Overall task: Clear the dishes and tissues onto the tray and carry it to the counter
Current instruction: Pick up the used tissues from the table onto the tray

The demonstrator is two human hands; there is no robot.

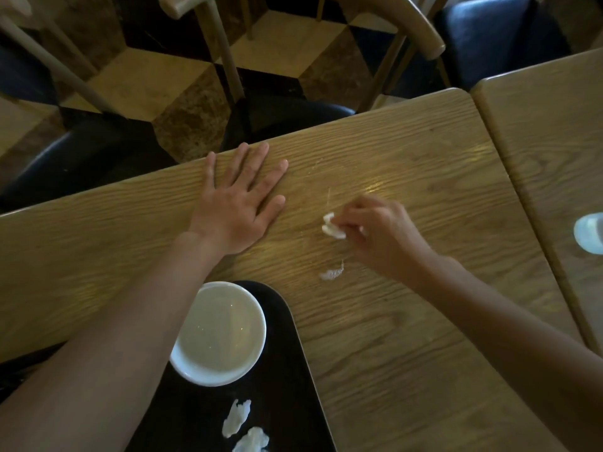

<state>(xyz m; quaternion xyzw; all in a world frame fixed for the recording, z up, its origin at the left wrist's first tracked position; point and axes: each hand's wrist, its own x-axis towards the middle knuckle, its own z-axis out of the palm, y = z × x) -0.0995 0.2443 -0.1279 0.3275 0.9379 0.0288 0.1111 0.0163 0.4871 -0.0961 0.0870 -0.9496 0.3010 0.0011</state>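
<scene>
A black tray [293, 370] lies on the wooden table [408, 353] at the near edge. On it stand a white plate [217, 334] and two crumpled tissues [235, 417], one partly cut off by the frame's bottom. My left hand [238, 203] rests flat on the table with fingers spread, holding nothing. My right hand [378, 233] pinches a small white tissue wad [331, 227] just above the table top. Another shred of tissue [332, 273] lies on the wood between that hand and the tray.
A second wooden table [554, 141] abuts on the right, with a pale translucent object [590, 236] at the frame's edge. Wooden chairs with dark seats [287, 112] stand beyond the far edge over a chequered floor.
</scene>
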